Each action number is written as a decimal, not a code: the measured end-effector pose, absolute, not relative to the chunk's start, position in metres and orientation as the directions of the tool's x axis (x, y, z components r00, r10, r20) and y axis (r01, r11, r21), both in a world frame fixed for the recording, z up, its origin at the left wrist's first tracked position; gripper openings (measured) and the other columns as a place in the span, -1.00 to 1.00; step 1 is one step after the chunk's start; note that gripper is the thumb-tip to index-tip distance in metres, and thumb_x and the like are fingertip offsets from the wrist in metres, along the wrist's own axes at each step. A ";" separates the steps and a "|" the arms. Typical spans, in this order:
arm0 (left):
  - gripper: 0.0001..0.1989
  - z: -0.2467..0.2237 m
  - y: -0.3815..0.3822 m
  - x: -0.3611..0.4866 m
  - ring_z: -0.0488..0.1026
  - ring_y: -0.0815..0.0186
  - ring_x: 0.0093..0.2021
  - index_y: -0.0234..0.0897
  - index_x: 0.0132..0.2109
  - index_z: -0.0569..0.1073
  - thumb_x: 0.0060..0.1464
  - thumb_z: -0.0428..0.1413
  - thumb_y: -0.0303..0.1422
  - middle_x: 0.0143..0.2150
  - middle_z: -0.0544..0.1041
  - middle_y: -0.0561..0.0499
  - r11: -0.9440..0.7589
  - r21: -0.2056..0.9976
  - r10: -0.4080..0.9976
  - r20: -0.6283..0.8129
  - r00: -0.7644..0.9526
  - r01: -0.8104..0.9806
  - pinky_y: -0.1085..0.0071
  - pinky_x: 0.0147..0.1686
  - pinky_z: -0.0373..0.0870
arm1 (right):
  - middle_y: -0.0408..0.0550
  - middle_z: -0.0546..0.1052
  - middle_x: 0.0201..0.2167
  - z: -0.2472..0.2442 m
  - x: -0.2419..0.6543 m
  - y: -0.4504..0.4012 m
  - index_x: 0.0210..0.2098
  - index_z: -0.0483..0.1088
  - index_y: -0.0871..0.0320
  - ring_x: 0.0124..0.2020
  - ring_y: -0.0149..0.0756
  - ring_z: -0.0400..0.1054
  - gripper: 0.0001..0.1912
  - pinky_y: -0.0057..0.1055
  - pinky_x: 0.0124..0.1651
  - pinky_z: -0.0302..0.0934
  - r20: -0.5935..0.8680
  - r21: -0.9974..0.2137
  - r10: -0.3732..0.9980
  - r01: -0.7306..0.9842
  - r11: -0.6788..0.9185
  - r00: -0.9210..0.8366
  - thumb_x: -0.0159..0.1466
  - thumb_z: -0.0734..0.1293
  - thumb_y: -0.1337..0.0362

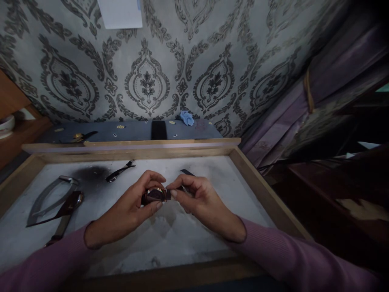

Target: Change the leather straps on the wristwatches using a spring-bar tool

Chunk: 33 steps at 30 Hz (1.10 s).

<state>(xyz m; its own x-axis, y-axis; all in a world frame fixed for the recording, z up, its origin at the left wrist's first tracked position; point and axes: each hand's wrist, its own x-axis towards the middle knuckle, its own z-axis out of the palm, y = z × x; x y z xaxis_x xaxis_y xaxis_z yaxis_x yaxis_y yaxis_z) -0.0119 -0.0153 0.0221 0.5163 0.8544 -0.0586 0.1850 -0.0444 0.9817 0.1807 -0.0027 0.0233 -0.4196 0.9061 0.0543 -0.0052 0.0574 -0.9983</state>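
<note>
Patterned wallpaper stood behind a wood-framed tray, over whose pale floor both hands worked. Near the middle, the left hand was curled round a watch, thumb below and fingers above, with the dark face and copper-coloured rim showing between them. Just beside it, the right hand pinched a dark strap between thumb and forefinger at the edge of the watch; whether strap and watch were joined, I could not tell. Purple sleeves covered both forearms.

Close behind the right hand, a dark strip lay on the tray floor, partly hidden. Beyond the left hand, a black watch lay at a slant, apart from the rest. Farther left lay a curved grey band, a brown watch just beside it, and another strap running toward the left sleeve.

Past the far rim, a blue cover bore a crumpled cloth, a black rectangle and, at the left, a dark and gold item too dim to make out. Part of a bowl showed at the far left. On the right hung a mauve curtain, gathered by a tie
</note>
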 end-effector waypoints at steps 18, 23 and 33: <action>-0.77 0.021 -0.020 -0.012 0.37 0.30 -0.19 -0.16 -0.01 0.20 0.20 0.02 -0.42 -0.14 0.39 0.02 -0.194 0.935 0.871 0.023 0.491 0.299 0.42 -0.26 0.29 | -0.17 0.40 -0.53 0.024 0.183 -0.004 -0.41 0.45 0.19 -0.48 -0.43 0.24 -0.89 -0.47 -0.42 0.11 0.201 -0.954 0.897 0.129 0.270 -0.394 0.18 0.27 0.39; -0.74 0.017 -0.020 -0.011 0.42 0.32 -0.18 -0.15 -0.01 0.19 0.19 0.03 -0.45 -0.14 0.43 0.03 -0.242 0.917 0.872 0.063 0.486 0.316 0.41 -0.21 0.32 | -0.17 0.41 -0.52 0.021 0.183 -0.003 -0.41 0.44 0.19 -0.47 -0.42 0.26 -0.90 -0.46 -0.39 0.14 0.221 -0.953 0.900 0.114 0.282 -0.375 0.17 0.28 0.40; -0.76 0.015 -0.018 -0.013 0.42 0.32 -0.15 -0.13 -0.01 0.19 0.21 0.01 -0.46 -0.14 0.44 0.05 -0.273 0.904 0.864 0.079 0.498 0.330 0.43 -0.21 0.32 | -0.17 0.43 -0.51 0.020 0.184 -0.004 -0.39 0.44 0.19 -0.47 -0.42 0.27 -0.89 -0.46 -0.39 0.14 0.232 -0.942 0.894 0.139 0.304 -0.383 0.19 0.26 0.39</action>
<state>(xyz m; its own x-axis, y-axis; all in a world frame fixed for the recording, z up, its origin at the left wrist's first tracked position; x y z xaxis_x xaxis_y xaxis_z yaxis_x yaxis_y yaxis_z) -0.0133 -0.0176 0.0149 0.4981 0.8635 0.0791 0.3301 -0.2732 0.9035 0.1838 -0.0042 0.0199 -0.3831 0.8942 0.2318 0.1394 0.3040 -0.9424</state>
